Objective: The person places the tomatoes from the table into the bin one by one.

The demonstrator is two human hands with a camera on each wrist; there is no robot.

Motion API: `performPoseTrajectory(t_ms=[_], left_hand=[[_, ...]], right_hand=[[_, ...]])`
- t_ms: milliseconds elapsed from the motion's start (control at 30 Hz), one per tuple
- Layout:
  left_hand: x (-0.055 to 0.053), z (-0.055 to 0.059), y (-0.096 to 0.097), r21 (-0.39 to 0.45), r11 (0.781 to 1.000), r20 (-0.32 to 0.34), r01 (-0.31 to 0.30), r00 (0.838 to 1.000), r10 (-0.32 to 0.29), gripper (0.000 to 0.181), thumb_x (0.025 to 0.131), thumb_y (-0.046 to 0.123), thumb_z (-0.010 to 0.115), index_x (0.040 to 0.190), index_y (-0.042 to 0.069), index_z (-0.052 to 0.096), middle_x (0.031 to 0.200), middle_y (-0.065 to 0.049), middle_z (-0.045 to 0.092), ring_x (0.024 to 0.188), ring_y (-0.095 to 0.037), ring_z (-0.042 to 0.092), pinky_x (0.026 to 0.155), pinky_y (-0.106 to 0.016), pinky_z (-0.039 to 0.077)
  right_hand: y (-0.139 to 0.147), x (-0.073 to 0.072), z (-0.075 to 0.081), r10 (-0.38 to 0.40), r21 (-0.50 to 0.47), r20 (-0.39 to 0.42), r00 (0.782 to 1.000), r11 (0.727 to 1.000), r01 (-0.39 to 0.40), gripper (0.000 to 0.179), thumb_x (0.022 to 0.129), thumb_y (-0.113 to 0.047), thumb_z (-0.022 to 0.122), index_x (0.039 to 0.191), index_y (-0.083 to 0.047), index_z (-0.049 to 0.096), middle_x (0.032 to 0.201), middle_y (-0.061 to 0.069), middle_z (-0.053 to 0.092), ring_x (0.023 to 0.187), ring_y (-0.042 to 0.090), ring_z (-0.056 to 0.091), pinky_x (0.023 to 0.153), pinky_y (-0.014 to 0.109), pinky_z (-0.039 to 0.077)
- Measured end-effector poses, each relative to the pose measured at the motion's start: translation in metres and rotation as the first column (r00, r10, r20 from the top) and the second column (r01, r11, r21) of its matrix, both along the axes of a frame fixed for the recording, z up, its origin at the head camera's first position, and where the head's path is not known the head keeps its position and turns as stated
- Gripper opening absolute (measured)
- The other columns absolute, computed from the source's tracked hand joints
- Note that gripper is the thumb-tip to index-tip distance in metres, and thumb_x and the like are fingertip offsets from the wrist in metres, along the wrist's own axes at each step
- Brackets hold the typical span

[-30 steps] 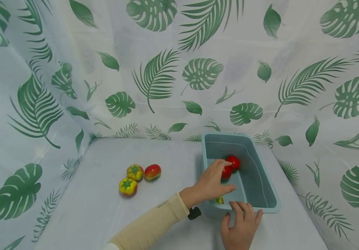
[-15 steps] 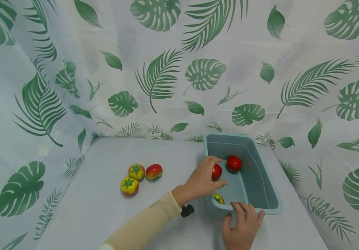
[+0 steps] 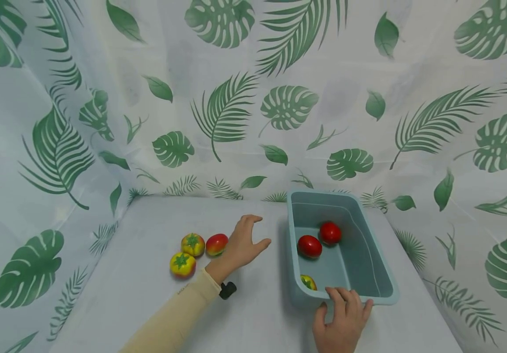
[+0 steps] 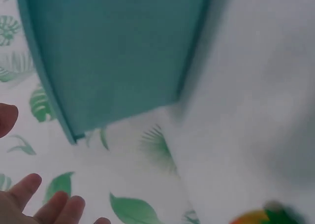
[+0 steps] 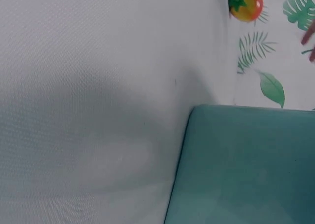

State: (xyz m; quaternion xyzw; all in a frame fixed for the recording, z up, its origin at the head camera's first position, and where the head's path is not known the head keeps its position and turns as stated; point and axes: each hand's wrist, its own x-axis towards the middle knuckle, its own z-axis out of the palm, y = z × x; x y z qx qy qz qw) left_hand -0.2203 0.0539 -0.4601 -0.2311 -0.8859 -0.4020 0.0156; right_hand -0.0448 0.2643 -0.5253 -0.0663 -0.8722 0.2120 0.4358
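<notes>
My left hand (image 3: 240, 245), fingers apart and holding nothing, is over the table between the bin and the loose tomatoes. Its fingertips also show at the lower left of the left wrist view. My right hand (image 3: 341, 321) grips the near rim of a blue-grey plastic bin (image 3: 365, 250), fingers over the edge and thumb outside. Inside the bin lie an oval red tomato (image 3: 309, 246), a round red one behind it, and a yellow-green tomato (image 3: 308, 282) partly hidden by the near wall. Beside my left wrist lies a red-yellow tomato (image 3: 216, 243), partly covered by the hand.
Two yellow-red tomatoes with green star-shaped tops, a rear one (image 3: 193, 244) and a front one (image 3: 182, 264), lie together on the white table (image 3: 147, 230). A leaf-print curtain (image 3: 227, 113) rises behind the table and at both sides. A black wrist device (image 3: 228, 290) sits under my left wrist.
My left hand has come out of the bin and moved left toward the loose tomatoes, leaving the oval red tomato on the bin floor. My right hand stays at the rim.
</notes>
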Motion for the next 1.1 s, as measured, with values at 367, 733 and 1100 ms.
performPoseTrajectory(t_ms=[367,733,1100], left_hand=[[-0.010,-0.034,-0.039,-0.168,0.983,-0.046,-0.078,0.996,0.071,0.059,0.086,0.034,0.072,0.135,0.009,0.049,0.138,-0.012,0.044,0.124,-0.028,0.046,0.105,-0.042,0.043],[-0.024,-0.076,-0.064,-0.392,0.906,-0.185,-0.158,0.979,0.091,0.054,0.082,0.023,0.077,0.128,0.004,0.054,0.135,-0.019,0.045,0.124,-0.035,0.045,0.105,-0.048,0.038],[-0.024,-0.076,-0.070,-0.457,0.871,-0.148,-0.181,0.981,0.126,0.057,0.076,0.003,0.076,0.129,0.000,0.053,0.130,-0.025,0.045,0.116,-0.040,0.048,0.100,-0.049,0.042]], right_hand=[[0.000,-0.002,-0.001,-0.006,0.011,-0.014,1.000,1.000,0.007,0.032,0.075,-0.004,0.050,0.104,0.000,0.063,0.108,0.018,0.056,0.110,0.041,0.045,0.110,0.071,0.004],[0.000,-0.003,-0.003,-0.006,0.020,-0.046,0.999,1.000,0.007,0.032,0.072,-0.003,0.052,0.102,-0.001,0.063,0.106,0.017,0.056,0.108,0.041,0.045,0.109,0.071,0.005],[-0.001,-0.005,-0.003,0.002,0.011,-0.096,0.995,1.000,-0.001,0.031,0.076,-0.010,0.046,0.100,-0.001,0.064,0.103,0.017,0.057,0.105,0.042,0.047,0.108,0.073,0.006]])
